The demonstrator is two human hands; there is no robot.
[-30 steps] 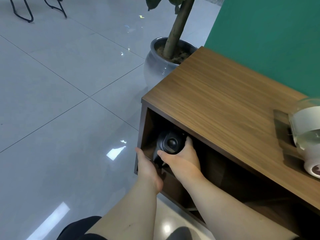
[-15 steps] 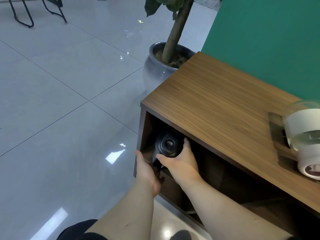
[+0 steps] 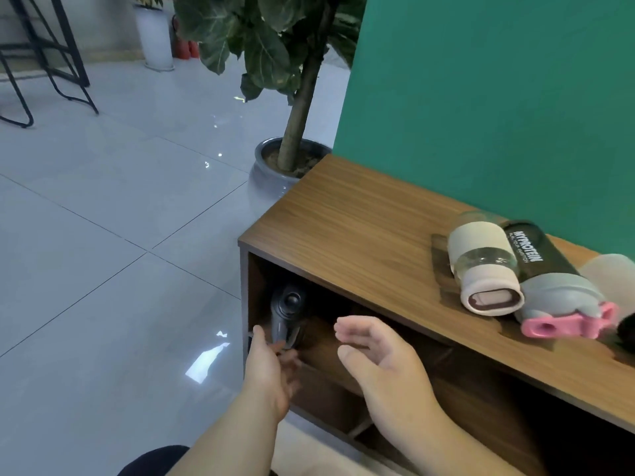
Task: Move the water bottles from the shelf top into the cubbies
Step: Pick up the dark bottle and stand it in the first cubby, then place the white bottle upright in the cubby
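Note:
A dark grey bottle (image 3: 285, 312) lies in the upper left cubby of the wooden shelf (image 3: 347, 235), cap toward me. My left hand (image 3: 271, 369) is at the cubby's mouth, fingertips just below the bottle's strap, fingers apart. My right hand (image 3: 374, 355) hovers in front of the cubby, open and holding nothing. On the shelf top to the right lie a clear bottle with a beige sleeve (image 3: 484, 266), a dark bottle with a grey cap and pink loop (image 3: 553, 286), and part of a pale frosted bottle (image 3: 611, 273).
A potted tree in a grey ceramic pot (image 3: 271, 173) stands by the shelf's far left end. A green wall (image 3: 498, 97) backs the shelf. Black metal chair legs (image 3: 51, 63) are at the far left on the glossy tiled floor.
My right hand has let go of the dark bottle and pulled back out of the cubby. The view has lifted, bringing more bottles on the shelf top into sight.

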